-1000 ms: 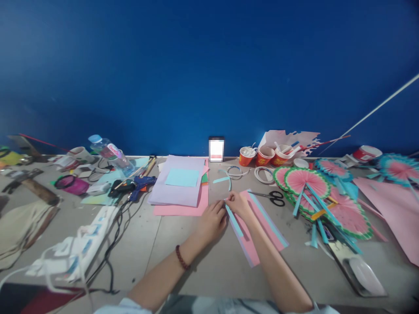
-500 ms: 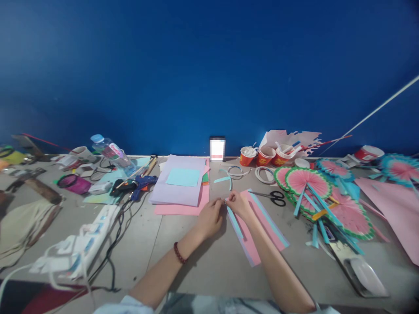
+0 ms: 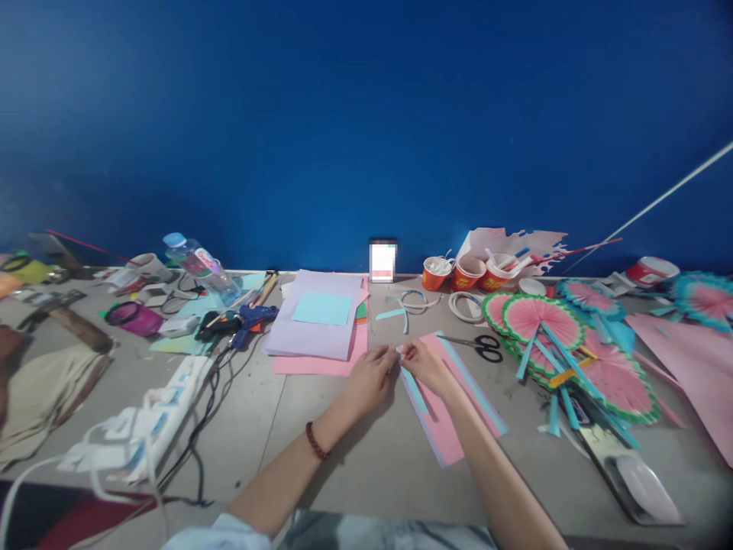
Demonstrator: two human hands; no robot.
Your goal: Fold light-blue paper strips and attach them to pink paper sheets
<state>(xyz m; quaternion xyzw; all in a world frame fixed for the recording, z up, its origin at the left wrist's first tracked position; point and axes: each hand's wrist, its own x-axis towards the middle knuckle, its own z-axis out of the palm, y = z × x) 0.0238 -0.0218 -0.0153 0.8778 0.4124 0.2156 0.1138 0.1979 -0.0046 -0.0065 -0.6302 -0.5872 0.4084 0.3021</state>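
Observation:
A pink paper sheet with lilac edges (image 3: 443, 428) lies slantwise in front of me, with a light blue strip along its right side. Another narrow light blue paper strip (image 3: 416, 395) runs along its left edge. My right hand (image 3: 424, 367) pinches at the upper end of this left strip; its fingertips partly hide the end. My left hand (image 3: 367, 380) rests flat beside the sheet's top left corner, fingertips touching the edge there. Scissors with black handles (image 3: 489, 348) lie just right of the sheet. Light blue paper scraps (image 3: 390, 314) lie beyond my hands.
Left of my hands are stacked lilac paper (image 3: 280, 340), a blue glue gun (image 3: 252, 317), a bottle (image 3: 200, 263) and a power strip (image 3: 172, 405). Red paper cups (image 3: 466, 273) stand at the back. Pink pleated paper fans (image 3: 541, 319) and a mouse (image 3: 641, 485) are at right.
My left hand has flattened against the sheet's corner. My right fingertips have shifted slightly down onto the strip's upper end. The whole view has drifted a little.

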